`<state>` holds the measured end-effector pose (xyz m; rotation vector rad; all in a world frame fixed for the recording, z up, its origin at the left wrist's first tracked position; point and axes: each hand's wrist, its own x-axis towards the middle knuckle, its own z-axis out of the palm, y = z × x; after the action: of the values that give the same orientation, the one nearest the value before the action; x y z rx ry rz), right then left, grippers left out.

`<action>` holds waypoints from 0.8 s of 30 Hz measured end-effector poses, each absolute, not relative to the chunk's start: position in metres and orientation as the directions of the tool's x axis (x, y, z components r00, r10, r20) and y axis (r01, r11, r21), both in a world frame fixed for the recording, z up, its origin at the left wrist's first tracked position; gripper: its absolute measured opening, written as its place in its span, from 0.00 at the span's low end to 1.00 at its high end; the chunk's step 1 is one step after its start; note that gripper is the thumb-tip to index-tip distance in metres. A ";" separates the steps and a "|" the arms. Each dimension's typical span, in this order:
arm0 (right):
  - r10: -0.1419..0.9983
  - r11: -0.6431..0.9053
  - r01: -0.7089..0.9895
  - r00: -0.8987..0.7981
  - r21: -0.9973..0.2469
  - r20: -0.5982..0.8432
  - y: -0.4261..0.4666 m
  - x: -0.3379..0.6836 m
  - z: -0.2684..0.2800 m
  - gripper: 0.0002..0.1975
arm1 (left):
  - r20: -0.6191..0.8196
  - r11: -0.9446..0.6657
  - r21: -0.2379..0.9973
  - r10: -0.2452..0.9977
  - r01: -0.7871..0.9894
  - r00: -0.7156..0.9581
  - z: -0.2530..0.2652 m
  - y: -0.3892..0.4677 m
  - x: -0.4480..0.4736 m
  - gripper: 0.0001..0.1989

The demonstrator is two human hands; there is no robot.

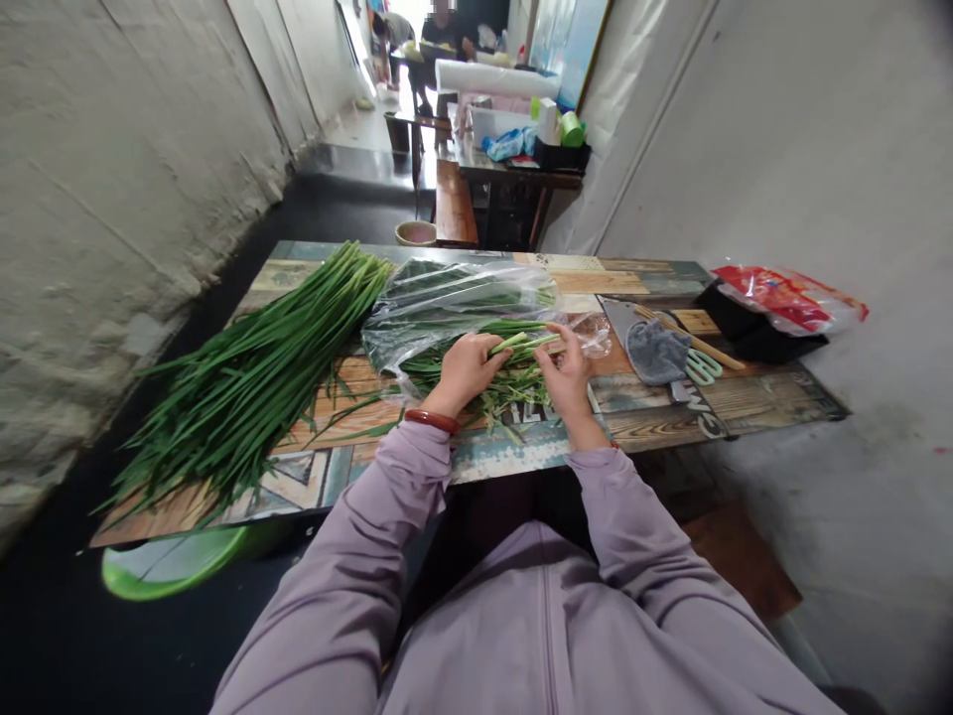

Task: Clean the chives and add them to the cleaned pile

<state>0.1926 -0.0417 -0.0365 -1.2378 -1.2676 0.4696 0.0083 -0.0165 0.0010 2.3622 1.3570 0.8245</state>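
Note:
My left hand (471, 372) is closed around some garlic chives (521, 342), their pale stem ends pointing right. At those ends, the fingers of my right hand (564, 372) are pinched on the same stems. Under both hands lies a scatter of trimmed green bits (513, 392). Just behind them a clear plastic bag (454, 293) lies on the table with more chives inside. To the left spreads a large loose pile of long green chives (260, 372), its leaf tips reaching the near left table edge.
The patchwork wood-print table (632, 427) also bears a grey cloth (658, 353), a pale green slotted utensil (704, 366), wooden sticks (692, 336) and a red plastic packet (793, 296). A green basin (179, 563) sits below the left edge. Farther off, a person (443, 30) sits by another table.

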 end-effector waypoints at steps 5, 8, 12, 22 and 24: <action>0.780 0.281 0.199 0.522 -0.939 0.345 -0.038 0.219 -0.043 0.18 | 0.316 -0.478 0.531 0.878 0.700 0.359 0.000 -0.016 0.008 0.14; 0.790 0.304 0.402 0.400 -0.864 0.464 -0.044 0.228 -0.040 0.15 | 0.323 -0.471 0.534 0.881 0.703 0.345 -0.001 -0.016 0.008 0.12; 0.667 0.416 0.682 0.221 -0.602 0.712 -0.050 0.226 -0.025 0.14 | 0.338 -0.502 0.507 0.863 0.700 0.375 -0.002 -0.016 0.009 0.12; 0.818 0.458 0.627 -0.019 -0.631 0.574 -0.033 0.204 -0.024 0.10 | 0.452 -0.597 0.400 0.789 0.695 0.417 -0.007 -0.017 0.011 0.14; 0.831 0.412 0.582 0.077 -0.701 0.552 -0.027 0.199 -0.029 0.10 | 0.461 -0.609 0.351 0.773 0.711 0.436 -0.008 -0.019 0.012 0.15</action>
<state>0.1985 -0.0268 -0.0290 -1.2729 -1.6097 0.2938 0.0118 -0.0193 -0.0077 2.5714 1.3343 0.9108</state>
